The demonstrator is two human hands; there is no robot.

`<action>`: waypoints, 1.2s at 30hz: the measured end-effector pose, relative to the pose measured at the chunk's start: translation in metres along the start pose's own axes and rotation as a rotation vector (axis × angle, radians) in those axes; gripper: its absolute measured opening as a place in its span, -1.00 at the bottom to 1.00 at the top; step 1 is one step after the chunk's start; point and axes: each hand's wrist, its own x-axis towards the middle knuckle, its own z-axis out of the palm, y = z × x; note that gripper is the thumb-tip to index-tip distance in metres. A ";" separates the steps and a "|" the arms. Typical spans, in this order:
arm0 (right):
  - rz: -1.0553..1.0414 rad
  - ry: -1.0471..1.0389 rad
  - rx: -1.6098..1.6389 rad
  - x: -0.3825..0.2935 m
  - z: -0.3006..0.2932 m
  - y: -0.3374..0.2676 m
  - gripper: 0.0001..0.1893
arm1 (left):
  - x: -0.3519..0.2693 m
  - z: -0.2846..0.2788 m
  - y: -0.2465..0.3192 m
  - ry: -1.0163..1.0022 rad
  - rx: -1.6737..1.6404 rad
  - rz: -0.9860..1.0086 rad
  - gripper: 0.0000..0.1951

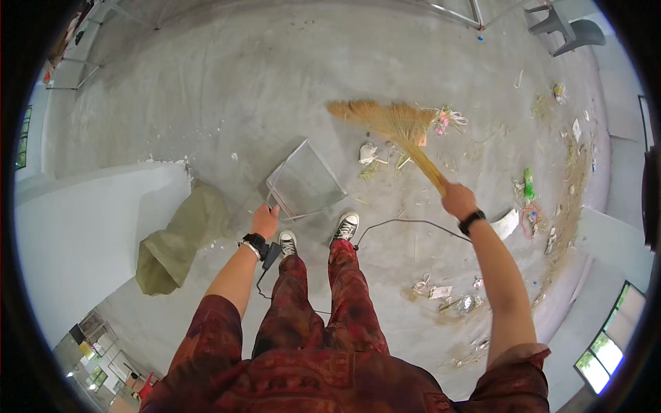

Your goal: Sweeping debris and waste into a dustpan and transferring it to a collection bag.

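My right hand (459, 200) grips the yellow handle of a straw broom (397, 117), whose bristles fan out over the concrete floor ahead of me. Against the bristles' right end rests a bunch of litter with pink and white strips (448, 121). A crumpled white scrap (367, 153) lies just below the broom head. In my left hand (265, 221) is a metal dustpan (309, 180), held low in front of my shoes; no litter shows on its pan. My fingers wrap its near left edge, so that part is hidden.
Left of me a limp olive sack (178, 237) leans by a low white wall (103, 211). Scattered litter, including a green plastic bottle (528, 184), lies along the right. A black cable (413, 221) arcs past my right leg. Grey plastic chairs (563, 32) stand far right.
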 end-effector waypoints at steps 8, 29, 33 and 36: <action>0.076 0.076 0.088 -0.111 -0.027 0.129 -0.36 | 0.007 0.005 -0.001 -0.051 -0.022 0.075 -0.59; 0.211 -0.198 0.263 -0.118 0.112 0.019 -0.27 | 0.049 -0.030 0.050 -0.227 0.166 0.061 -0.62; 0.132 -0.243 0.262 -0.161 0.101 -0.033 -0.28 | 0.048 -0.031 0.048 -0.237 0.207 0.060 -0.60; 0.061 -0.274 0.257 -0.192 0.085 -0.040 -0.30 | 0.050 -0.032 0.045 -0.257 0.171 0.061 -0.59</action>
